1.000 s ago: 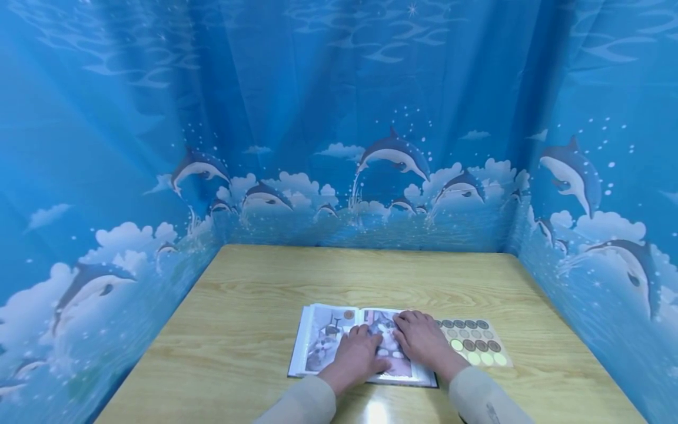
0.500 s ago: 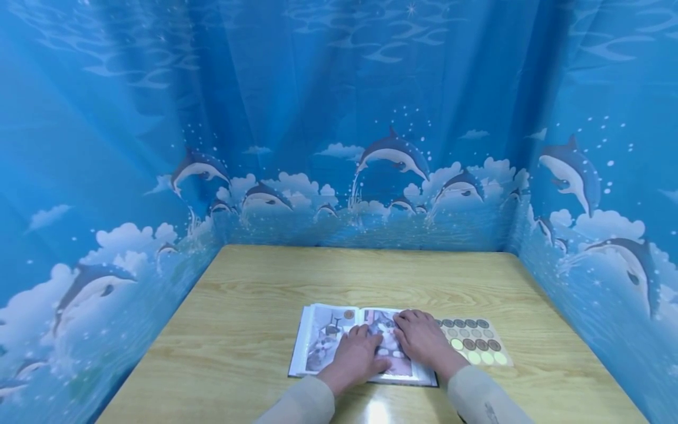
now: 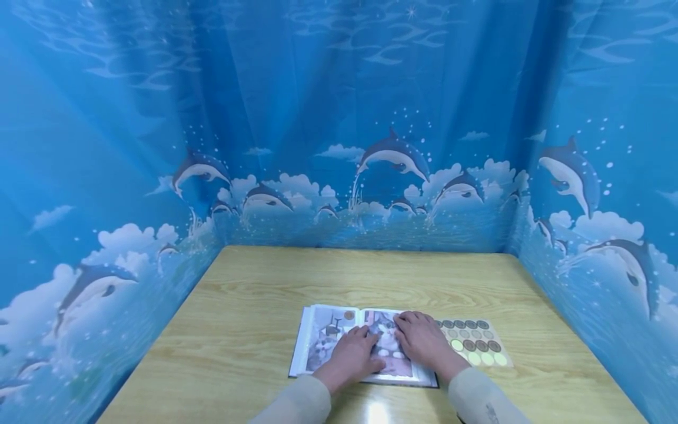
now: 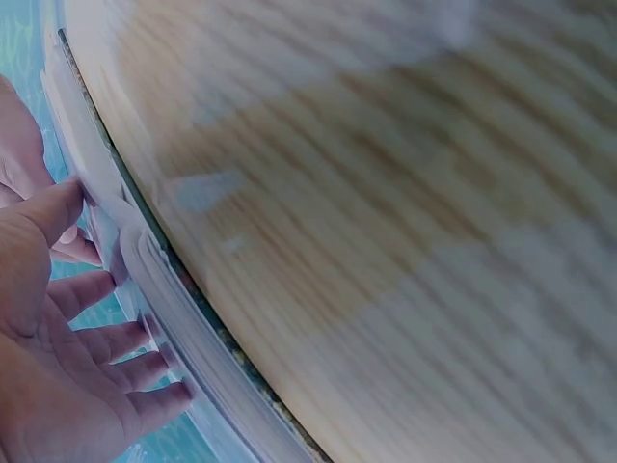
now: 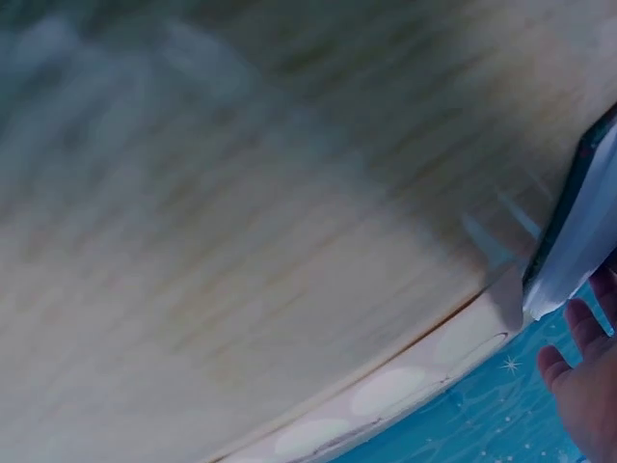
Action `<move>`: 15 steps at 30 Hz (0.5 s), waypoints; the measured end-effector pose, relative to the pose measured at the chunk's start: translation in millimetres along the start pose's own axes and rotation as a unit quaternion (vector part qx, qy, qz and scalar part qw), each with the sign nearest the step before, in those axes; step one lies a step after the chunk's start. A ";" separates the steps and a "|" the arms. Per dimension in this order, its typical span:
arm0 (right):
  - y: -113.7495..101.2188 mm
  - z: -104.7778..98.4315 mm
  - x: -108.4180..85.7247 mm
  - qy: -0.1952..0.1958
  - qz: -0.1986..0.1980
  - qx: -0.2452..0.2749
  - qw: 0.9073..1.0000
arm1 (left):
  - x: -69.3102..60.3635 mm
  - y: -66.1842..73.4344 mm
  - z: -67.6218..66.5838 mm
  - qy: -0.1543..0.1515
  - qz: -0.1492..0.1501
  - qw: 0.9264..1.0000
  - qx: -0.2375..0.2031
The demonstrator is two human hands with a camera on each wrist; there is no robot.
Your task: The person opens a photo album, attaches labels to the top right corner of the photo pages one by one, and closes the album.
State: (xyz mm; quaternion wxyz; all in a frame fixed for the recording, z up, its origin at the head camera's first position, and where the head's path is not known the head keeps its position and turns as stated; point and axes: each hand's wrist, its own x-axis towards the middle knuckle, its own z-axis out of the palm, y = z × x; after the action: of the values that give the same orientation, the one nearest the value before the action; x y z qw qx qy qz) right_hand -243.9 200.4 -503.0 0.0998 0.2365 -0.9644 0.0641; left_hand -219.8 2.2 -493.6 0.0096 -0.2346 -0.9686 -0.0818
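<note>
An open photo album [image 3: 318, 333] lies on the table, with a cat picture showing on each page. My left hand [image 3: 352, 355] rests near the middle fold, its fingers spread over the pages. In the left wrist view the fingertips of the left hand [image 4: 82, 371] touch the page surface above the album's thick edge. My right hand [image 3: 422, 340] lies on the right page's outer side, covering part of the picture. The right wrist view catches only some fingers of that right hand [image 5: 590, 386] by the album's corner. A round brown sticker [image 3: 349, 315] sits at the left page's top.
A sheet of round stickers [image 3: 486, 335], dark brown, pale and yellow-cream, lies right of the album, partly hidden by the right hand. The wood-grain table [image 3: 254, 294] is enclosed by blue dolphin-print curtains [image 3: 296, 118].
The left hand has slid slightly to the left and toward the person over the last half second. My right hand, the album and the sticker sheet stay in place.
</note>
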 end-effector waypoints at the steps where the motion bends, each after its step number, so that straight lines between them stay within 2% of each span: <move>1: 0.3 0.3 -0.3 -0.003 0.002 0.002 1.000 | -0.1 0.0 0.1 0.000 0.000 1.000 -0.002; 7: 4.1 10.7 -2.2 -0.014 0.018 0.019 1.000 | -1.2 1.1 -0.7 -0.004 -0.002 1.000 -0.011; 15: 3.4 16.3 -3.2 0.015 0.018 0.039 0.999 | -1.4 1.6 -1.1 0.002 0.001 1.000 -0.006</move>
State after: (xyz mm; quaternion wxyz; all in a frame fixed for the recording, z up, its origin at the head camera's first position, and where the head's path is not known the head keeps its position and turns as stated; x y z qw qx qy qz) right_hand -245.4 202.0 -519.8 0.1039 0.2216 -0.9636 0.1071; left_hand -217.9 2.9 -492.3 0.0103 -0.2351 -0.9679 -0.0879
